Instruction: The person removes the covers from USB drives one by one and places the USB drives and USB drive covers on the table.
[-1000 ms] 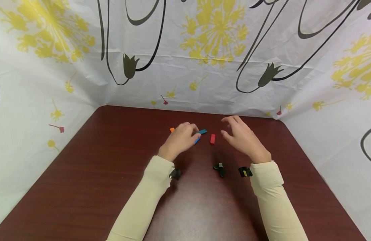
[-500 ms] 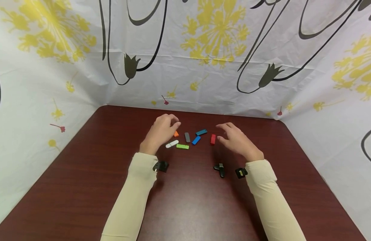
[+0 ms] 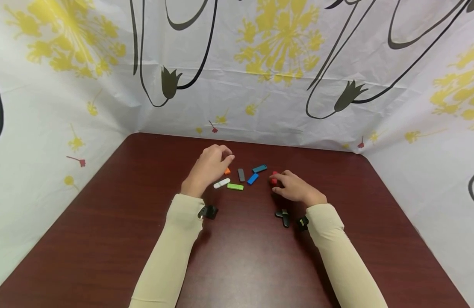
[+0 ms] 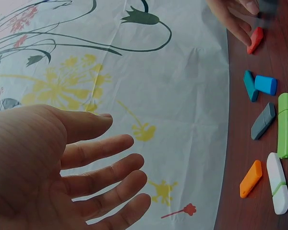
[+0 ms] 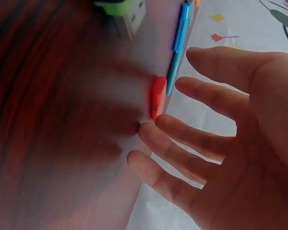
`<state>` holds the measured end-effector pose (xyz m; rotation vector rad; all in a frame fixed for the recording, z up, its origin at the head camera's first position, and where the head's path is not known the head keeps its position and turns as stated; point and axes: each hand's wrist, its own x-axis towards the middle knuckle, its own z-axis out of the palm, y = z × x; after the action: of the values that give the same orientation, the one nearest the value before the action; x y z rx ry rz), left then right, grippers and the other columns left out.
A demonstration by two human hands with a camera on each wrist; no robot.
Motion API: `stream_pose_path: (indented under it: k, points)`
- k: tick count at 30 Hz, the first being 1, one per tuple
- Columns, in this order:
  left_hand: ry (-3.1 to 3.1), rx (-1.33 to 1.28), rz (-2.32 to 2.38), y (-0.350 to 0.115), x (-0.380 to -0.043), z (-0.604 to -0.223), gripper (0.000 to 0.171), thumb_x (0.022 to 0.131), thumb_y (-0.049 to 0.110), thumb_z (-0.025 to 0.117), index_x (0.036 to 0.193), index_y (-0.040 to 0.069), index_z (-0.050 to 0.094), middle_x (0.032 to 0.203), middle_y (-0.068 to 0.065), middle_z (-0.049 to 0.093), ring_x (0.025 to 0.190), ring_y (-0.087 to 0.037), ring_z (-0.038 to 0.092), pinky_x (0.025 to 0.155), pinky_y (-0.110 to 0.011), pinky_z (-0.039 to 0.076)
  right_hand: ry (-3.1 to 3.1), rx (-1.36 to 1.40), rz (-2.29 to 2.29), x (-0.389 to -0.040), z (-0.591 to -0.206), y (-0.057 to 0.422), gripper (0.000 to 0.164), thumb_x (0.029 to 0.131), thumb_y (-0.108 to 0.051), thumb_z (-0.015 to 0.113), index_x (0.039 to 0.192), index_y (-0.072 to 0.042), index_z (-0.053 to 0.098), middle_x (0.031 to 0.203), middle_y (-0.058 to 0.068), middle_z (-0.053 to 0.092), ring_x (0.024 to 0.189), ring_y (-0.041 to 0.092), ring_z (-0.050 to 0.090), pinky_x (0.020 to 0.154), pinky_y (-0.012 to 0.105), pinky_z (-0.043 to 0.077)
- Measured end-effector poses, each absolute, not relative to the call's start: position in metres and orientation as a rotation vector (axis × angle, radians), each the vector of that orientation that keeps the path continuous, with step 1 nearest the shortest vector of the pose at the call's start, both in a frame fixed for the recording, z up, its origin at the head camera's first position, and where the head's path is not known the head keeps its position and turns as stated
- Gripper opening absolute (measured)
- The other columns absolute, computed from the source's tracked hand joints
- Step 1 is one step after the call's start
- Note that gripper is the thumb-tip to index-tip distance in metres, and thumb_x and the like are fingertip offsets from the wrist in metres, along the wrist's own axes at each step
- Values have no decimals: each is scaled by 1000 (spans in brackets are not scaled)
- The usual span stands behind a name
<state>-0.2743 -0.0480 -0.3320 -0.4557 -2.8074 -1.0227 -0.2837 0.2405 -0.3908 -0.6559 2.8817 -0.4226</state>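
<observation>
Right hand (image 3: 294, 188) just at a red stick (image 5: 158, 98) on the dark counter (image 3: 106, 222), its grip spread apart, left hand (image 3: 209, 166) near an orange stick (image 4: 251, 179), grip likewise apart.

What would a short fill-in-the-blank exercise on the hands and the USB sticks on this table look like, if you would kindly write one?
1. The left hand holds ____.
2. Nearest the fingertips of the right hand is the ____ USB stick.
3. In the head view, the stick closest to the right sleeve is ____.
4. In the left wrist view, the white USB stick reaches nearest the picture's ____ edge.

Missing words: nothing; red; black; bottom.
</observation>
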Motion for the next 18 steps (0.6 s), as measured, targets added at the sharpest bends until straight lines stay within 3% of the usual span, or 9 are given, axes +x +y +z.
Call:
stream_pose_path:
  k: [6,9,18]
  points:
    - [-2828,-478,-1037,-42,-272,-331,32,98,33,55,120,12,64,122,-9,61,90,-14,58,83,-40,56,2863,-648,-394,-286,-392,241,50,98,-24,55,143,-3,47,139,32,44,122,44,45,100,62,43]
    - [-2836,-483,-1013,-40,-271,-331,32,98,34,55,120,12,64,122,-9,61,100,-18,54,85,-42,55,2867,-651,-391,-287,-394,242,49,98,-24,55,141,-3,49,140,31,44,126,46,41,103,64,40]
    - [-2843,-474,-1001,-40,-270,-330,31,98,33,56,118,12,65,119,-8,62,97,-19,54,84,-42,55,2891,-699,-416,-287,-392,246,40,96,-20,58,130,0,58,131,27,55,120,40,51,100,59,45]
